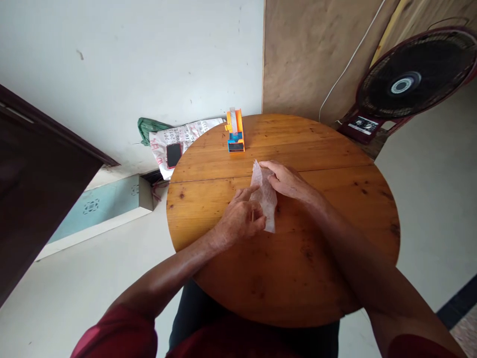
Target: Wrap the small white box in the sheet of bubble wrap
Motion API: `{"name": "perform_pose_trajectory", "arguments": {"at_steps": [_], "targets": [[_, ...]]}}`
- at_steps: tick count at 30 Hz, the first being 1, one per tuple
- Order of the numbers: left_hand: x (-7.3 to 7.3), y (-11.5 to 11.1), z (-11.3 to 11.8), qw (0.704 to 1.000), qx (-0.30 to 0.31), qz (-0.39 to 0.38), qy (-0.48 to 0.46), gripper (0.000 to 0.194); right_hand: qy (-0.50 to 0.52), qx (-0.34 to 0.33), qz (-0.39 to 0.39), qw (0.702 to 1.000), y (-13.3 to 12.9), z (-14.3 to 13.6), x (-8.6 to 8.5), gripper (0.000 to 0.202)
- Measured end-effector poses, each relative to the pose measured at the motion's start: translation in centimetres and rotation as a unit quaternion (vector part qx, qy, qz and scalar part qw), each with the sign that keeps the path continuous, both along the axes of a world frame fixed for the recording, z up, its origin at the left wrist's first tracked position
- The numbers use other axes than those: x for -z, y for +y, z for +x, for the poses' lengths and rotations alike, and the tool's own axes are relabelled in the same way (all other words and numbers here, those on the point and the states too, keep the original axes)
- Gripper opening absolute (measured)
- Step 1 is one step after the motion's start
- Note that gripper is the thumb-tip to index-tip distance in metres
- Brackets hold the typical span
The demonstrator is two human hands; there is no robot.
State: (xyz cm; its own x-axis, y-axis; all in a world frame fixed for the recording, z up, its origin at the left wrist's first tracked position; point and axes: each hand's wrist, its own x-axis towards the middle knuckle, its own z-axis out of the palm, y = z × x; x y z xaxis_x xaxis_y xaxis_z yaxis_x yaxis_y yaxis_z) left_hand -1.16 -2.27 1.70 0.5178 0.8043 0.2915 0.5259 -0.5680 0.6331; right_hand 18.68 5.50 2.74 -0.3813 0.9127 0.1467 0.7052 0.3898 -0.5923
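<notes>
A narrow piece of translucent bubble wrap [268,203] lies lengthwise on the round wooden table [309,248], its upper end ragged. Whether anything is inside it, I cannot see. My left hand [242,216] is at its left edge, index finger stretched across the plastic, the other fingers curled and the thumb low by the edge. From the right, my right hand [285,180] grips the upper part, fingers bent over the top edge and thumb lower down. Beyond them stands an orange and blue tape dispenser [235,132] carrying a roll of clear tape.
Left of the table, a phone [173,155] lies on a printed white bag [194,130], beside a green bag [151,130]. A large fan [413,79] stands at the right, with a white cable [348,62] along the wall. A pale blue cabinet [100,204] is at left.
</notes>
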Motion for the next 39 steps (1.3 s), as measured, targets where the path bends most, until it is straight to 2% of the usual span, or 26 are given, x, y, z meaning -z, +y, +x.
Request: {"name": "perform_pose_trajectory", "arguments": {"at_steps": [4, 8, 11, 13, 18, 21, 25, 30, 34, 39], "targets": [[-0.3, 0.3, 0.0, 1.0, 0.014, -0.014, 0.023, 0.018, -0.079, -0.006, -0.041, 0.996, 1.2, -1.2, -1.2, 0.048], [-0.4, 0.1, 0.0, 1.0, 0.006, -0.015, 0.013, 0.018, -0.103, -0.006, -0.011, 0.995, 2.3, -1.6, -0.9, 0.027], [-0.2, -0.1, 0.0, 1.0, 0.005, -0.023, -0.002, 0.017, -0.036, -0.005, 0.017, 0.999, 2.5, -0.7, -0.3, 0.025], [-0.1, -0.1, -0.1, 0.999, 0.007, -0.029, -0.014, 0.016, 0.041, 0.008, -0.004, 0.999, 2.3, 0.2, -0.1, 0.023], [-0.8, 0.5, -0.2, 0.998, 0.041, -0.051, 0.003, 0.016, 0.24, 0.066, -0.101, 0.963, 1.6, 2.2, -0.1, 0.011], [-1.5, 1.0, -0.4, 0.994, 0.076, -0.07, 0.018, 0.015, 0.273, 0.064, -0.101, 0.954, 1.2, 2.6, -0.4, 0.012], [-1.8, 1.4, -0.2, 0.991, 0.101, -0.082, 0.007, 0.019, 0.223, 0.042, -0.09, 0.97, 1.1, 2.4, -0.4, 0.015], [-1.1, 1.0, 0.0, 0.992, 0.086, -0.094, -0.022, 0.023, 0.154, 0.043, -0.045, 0.986, 2.0, 1.3, 1.0, 0.015], [-0.6, 0.3, 0.2, 0.998, 0.05, -0.033, -0.002, 0.016, 0.057, 0.053, 0.012, 0.997, 2.5, 0.8, 2.1, 0.015], [-0.7, -0.2, 0.5, 0.998, 0.036, 0.017, 0.04, 0.008, -0.001, 0.05, 0.03, 0.998, 2.4, 0.3, 2.6, 0.016]]}}
